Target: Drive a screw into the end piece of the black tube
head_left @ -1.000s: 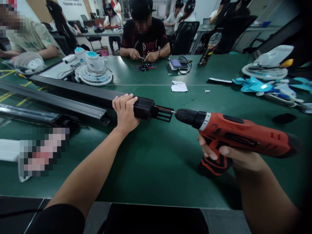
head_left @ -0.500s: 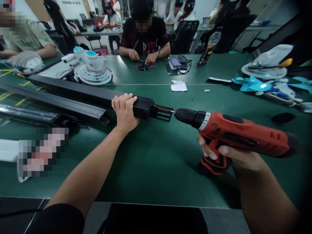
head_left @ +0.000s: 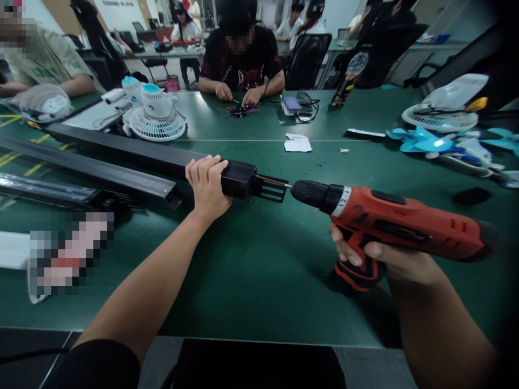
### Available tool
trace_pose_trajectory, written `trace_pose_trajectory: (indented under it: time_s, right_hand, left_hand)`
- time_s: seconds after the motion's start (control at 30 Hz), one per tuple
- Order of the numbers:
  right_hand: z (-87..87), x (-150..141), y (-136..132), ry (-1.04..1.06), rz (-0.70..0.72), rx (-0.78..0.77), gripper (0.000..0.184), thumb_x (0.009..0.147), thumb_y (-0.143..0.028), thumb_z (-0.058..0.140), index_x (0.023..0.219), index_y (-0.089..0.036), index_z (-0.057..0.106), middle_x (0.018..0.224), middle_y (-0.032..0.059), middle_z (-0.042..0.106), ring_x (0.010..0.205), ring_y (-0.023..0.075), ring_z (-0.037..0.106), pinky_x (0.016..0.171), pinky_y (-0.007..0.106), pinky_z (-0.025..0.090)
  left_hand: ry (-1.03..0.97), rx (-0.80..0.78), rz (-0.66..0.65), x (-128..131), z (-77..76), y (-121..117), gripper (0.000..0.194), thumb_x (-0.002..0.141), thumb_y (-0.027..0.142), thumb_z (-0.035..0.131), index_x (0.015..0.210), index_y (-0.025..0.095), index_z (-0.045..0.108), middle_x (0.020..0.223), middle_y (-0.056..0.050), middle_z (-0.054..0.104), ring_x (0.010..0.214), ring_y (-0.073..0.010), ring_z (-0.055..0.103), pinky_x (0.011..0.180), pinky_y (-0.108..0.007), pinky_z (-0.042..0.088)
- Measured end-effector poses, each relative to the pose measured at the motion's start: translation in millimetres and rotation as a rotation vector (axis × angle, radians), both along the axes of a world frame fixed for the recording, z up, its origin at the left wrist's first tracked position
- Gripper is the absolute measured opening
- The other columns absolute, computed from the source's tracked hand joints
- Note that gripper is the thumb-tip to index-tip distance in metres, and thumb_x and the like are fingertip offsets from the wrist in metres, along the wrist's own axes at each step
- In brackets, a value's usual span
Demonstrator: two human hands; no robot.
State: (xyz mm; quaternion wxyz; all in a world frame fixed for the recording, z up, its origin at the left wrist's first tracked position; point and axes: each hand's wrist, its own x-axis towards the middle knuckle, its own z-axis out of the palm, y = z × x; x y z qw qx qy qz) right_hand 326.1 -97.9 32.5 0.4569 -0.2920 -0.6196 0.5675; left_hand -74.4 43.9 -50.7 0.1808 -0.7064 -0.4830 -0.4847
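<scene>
My left hand [head_left: 208, 185] is wrapped over a long black square tube [head_left: 162, 158] near its right end, pressing it on the green table. From that end sticks out a slotted black bracket [head_left: 272, 189]. My right hand [head_left: 381, 256] grips a red and black cordless drill [head_left: 409, 216] by its handle, the chuck pointing left. A thin bit [head_left: 286, 185] in the chuck reaches to the bracket and the tube's end; where its tip sits is hidden. A second black metal profile [head_left: 133, 173] lies in front of the tube.
White fans [head_left: 158, 119] stand behind the tube. Paper scraps [head_left: 298, 143] lie mid-table. At the right are blue fan blades [head_left: 421, 140] and a white fan part [head_left: 440, 118]. A bottle [head_left: 351, 81] stands at the back. Across the table a person [head_left: 243, 65] works on wired parts [head_left: 240, 111].
The numbered collar behind the drill's chuck looks slightly shifted. My hands, the tube and the drill are otherwise almost where they were.
</scene>
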Motion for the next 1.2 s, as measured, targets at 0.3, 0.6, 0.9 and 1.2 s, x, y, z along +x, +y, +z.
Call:
trace_pose_trajectory:
  time_s: [0.3,0.6,0.9,1.2]
  right_hand:
    - [3.2,-3.3,0.7,0.005,0.008,0.0,0.034,0.105,-0.052,0.103,0.129,-0.029,0.096,0.108,0.0077,0.089,0.056,0.0135,0.07,0.054,0.03,0.067]
    - [1.2,-2.9,1.4,-0.005,-0.01,0.036,0.037,0.104,-0.056,0.104,0.127,-0.027,0.096,0.104,0.0075,0.088,0.054,0.0136,0.07,0.052,0.03,0.067]
    - [2.0,-2.7,1.2,-0.022,0.012,0.033,0.037,0.107,-0.058,0.1,0.125,-0.026,0.096,0.095,0.0076,0.085,0.053,0.0152,0.066,0.048,0.031,0.062]
    - [2.7,-3.9,2.2,-0.03,0.012,0.038,0.037,0.106,-0.06,0.1,0.122,-0.027,0.097,0.088,0.0054,0.083,0.052,0.0146,0.067,0.049,0.029,0.062]
  left_hand:
    - [0.006,-0.017,-0.009,-1.5,2.7,-1.1,0.061,0.092,0.025,0.076,0.152,0.032,0.067,0.16,-0.016,0.078,0.163,-0.0443,0.067,0.152,-0.078,0.031]
    - [0.045,0.05,-0.052,-6.9,2.5,-0.7,0.066,0.093,0.037,0.08,0.157,0.03,0.066,0.161,-0.017,0.079,0.16,-0.0454,0.068,0.149,-0.076,0.033]
    - [0.062,0.068,-0.048,-9.4,-0.3,2.0,0.07,0.095,0.05,0.085,0.159,0.032,0.064,0.161,-0.017,0.079,0.16,-0.0459,0.068,0.148,-0.073,0.034]
    - [0.079,0.054,-0.022,-9.5,0.8,2.0,0.063,0.099,0.046,0.082,0.157,0.031,0.064,0.16,-0.018,0.08,0.159,-0.0449,0.069,0.146,-0.074,0.035]
